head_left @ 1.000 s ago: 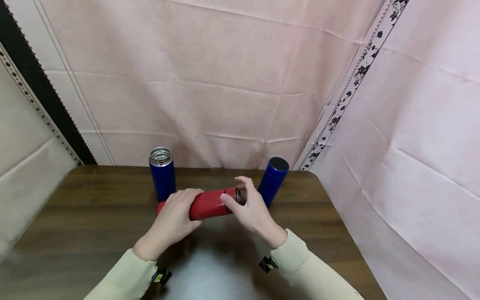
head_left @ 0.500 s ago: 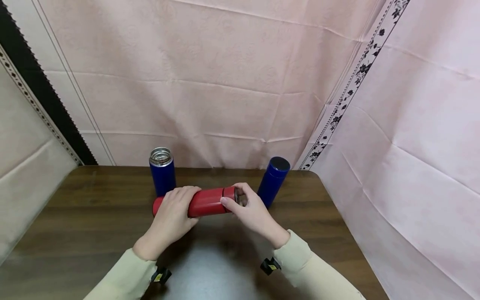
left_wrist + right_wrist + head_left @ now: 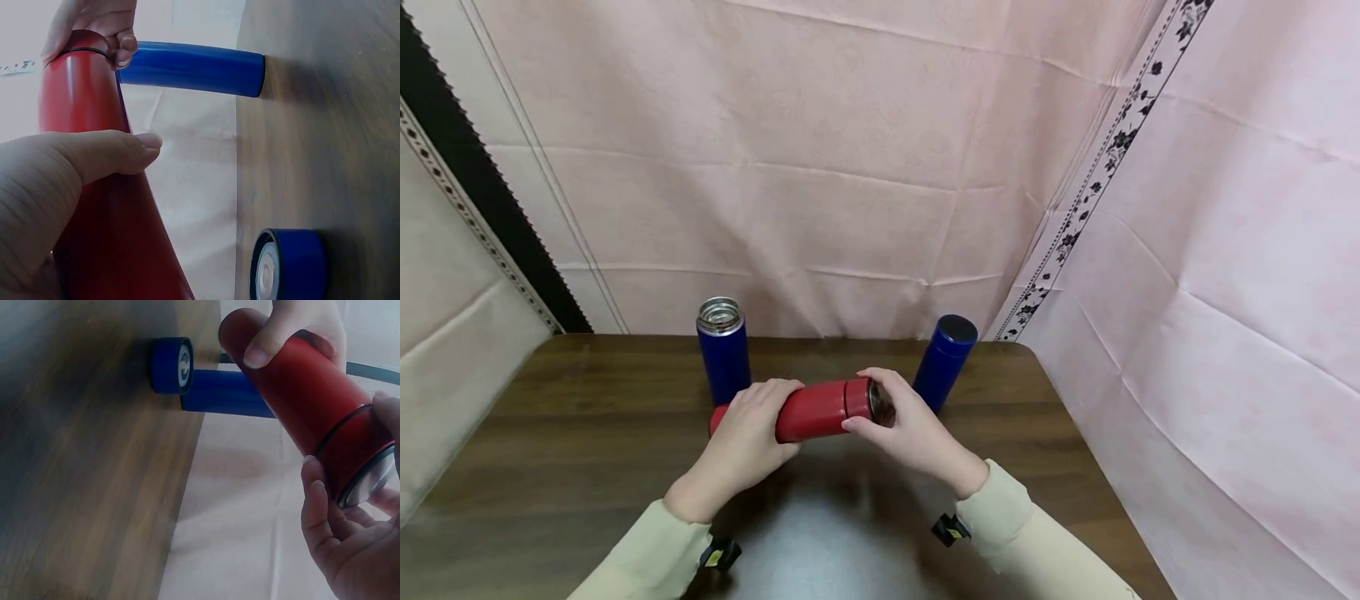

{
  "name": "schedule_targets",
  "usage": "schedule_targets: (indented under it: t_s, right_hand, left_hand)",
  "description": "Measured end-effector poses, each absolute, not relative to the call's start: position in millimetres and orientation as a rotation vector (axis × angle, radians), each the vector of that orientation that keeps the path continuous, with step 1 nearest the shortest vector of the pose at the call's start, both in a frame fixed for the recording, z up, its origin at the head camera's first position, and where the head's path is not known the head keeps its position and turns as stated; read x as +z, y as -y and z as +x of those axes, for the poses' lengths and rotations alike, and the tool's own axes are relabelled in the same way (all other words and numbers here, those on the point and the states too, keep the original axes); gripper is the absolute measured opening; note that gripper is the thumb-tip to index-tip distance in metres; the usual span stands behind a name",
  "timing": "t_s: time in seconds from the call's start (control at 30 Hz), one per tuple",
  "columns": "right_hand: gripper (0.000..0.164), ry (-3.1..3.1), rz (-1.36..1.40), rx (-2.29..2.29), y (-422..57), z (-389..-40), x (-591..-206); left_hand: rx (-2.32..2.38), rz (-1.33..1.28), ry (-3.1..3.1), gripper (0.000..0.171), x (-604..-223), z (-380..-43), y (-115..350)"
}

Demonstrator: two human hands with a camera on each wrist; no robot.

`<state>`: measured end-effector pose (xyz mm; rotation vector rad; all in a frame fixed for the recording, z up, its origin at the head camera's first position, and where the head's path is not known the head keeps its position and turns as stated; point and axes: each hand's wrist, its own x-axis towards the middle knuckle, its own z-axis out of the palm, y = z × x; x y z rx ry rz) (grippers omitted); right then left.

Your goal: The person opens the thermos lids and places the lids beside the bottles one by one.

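A red thermos [image 3: 811, 412] is held lying on its side above the table, its lid end towards the right. My left hand [image 3: 741, 437] grips its body, the thumb [image 3: 119, 150] lying across it in the left wrist view. At the other end, my right hand [image 3: 910, 421] holds the red lid [image 3: 856, 398] between thumb and fingers. A dark seam runs between lid and body, and the lid's end is shiny. Behind my left hand an uncapped blue thermos [image 3: 725, 367] stands upright, its steel mouth showing. A loose blue lid [image 3: 300, 265] rests on the table, hidden in the head view.
Another blue thermos [image 3: 940, 371], with its lid on, stands behind my right hand. The brown wooden table [image 3: 572, 433] ends at a pink cloth wall [image 3: 850, 167] at the back, with more cloth on both sides.
My right hand first closed its fingers on the lid, then shifted slightly, its thumb now lower on the lid. The red thermos tipped a little in my left hand. The blue thermoses stayed put.
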<state>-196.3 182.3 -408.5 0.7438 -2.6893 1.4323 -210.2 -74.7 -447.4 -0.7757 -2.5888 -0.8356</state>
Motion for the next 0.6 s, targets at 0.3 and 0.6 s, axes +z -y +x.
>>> schedule_targets:
  t_s: [0.3, 0.6]
  right_hand:
    - [0.064, 2.715, 0.846, 1.345, -188.6, -194.4, -410.5]
    - [0.067, 2.754, 0.854, 1.279, -188.9, -191.4, -405.3]
  left_hand:
    - [-0.824, -0.796, 2.603, 0.081, -448.0, -210.3, 74.9]
    - [-0.819, -0.797, 2.632, 0.078, -448.3, -209.5, 75.9]
